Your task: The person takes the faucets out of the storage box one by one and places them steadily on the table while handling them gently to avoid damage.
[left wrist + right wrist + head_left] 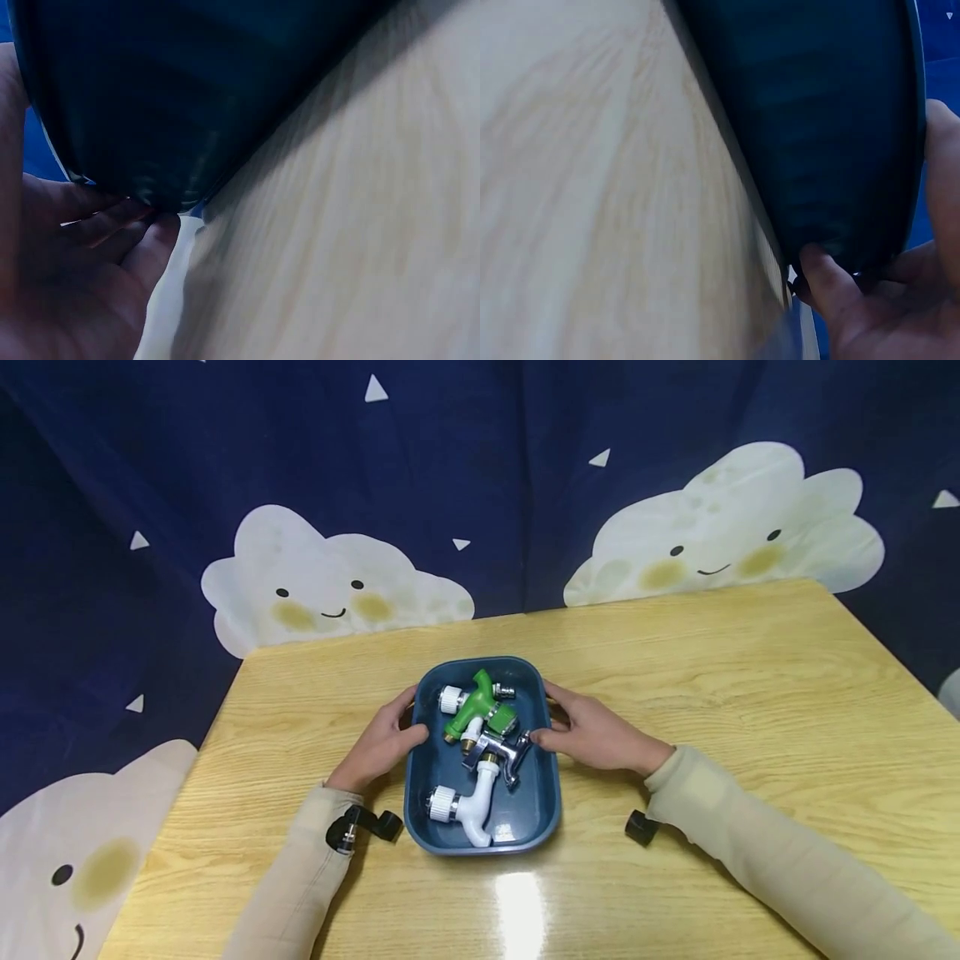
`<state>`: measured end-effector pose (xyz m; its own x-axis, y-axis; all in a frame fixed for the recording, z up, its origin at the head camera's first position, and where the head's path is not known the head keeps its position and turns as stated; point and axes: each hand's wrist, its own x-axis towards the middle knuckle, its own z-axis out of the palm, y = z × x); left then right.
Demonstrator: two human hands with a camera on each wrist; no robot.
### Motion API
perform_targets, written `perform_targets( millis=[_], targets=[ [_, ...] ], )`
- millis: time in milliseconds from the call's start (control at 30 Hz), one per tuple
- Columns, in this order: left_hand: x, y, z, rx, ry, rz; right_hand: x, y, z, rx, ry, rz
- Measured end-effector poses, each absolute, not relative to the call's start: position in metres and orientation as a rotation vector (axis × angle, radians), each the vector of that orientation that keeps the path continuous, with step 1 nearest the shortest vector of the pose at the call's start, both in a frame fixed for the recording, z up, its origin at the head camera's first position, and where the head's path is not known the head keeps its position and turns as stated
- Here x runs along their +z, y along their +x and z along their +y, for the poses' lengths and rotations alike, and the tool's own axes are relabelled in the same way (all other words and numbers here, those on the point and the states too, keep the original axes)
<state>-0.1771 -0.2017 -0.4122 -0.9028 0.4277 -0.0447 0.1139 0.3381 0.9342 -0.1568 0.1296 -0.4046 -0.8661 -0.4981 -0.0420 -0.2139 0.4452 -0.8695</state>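
A dark blue-grey plastic tub [537,814] stands on the table with several taps inside. My left hand [382,739] grips its left side, thumb at the rim and fingers against the outer wall [187,97]. On the opposite side my right hand [600,733] holds it likewise, its fingertips touching the wall [817,127] in the right wrist view. Toward the tub's far end lies a green tap [476,703] beside a white ribbed knob [451,700]. A chrome tap [512,752] rests near the middle. Nearest me is a white tap [474,810] with a ribbed knob.
The light wooden table [750,693] extends around the tub on all sides. Behind it hangs a dark blue curtain [480,460] printed with clouds and triangles. Black wrist-camera mounts stick out near the left sleeve [300,852] and the right sleeve [757,835].
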Motion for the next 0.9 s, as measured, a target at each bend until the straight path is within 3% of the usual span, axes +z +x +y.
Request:
perform_targets(
  millis=[900],
  targets=[
    [-0.4158, -0.1791, -0.2030, 1.594, 0.506, 2.350, -0.3977, -0.1566, 0.1306, -1.322, -0.587, 2.425]
  ],
)
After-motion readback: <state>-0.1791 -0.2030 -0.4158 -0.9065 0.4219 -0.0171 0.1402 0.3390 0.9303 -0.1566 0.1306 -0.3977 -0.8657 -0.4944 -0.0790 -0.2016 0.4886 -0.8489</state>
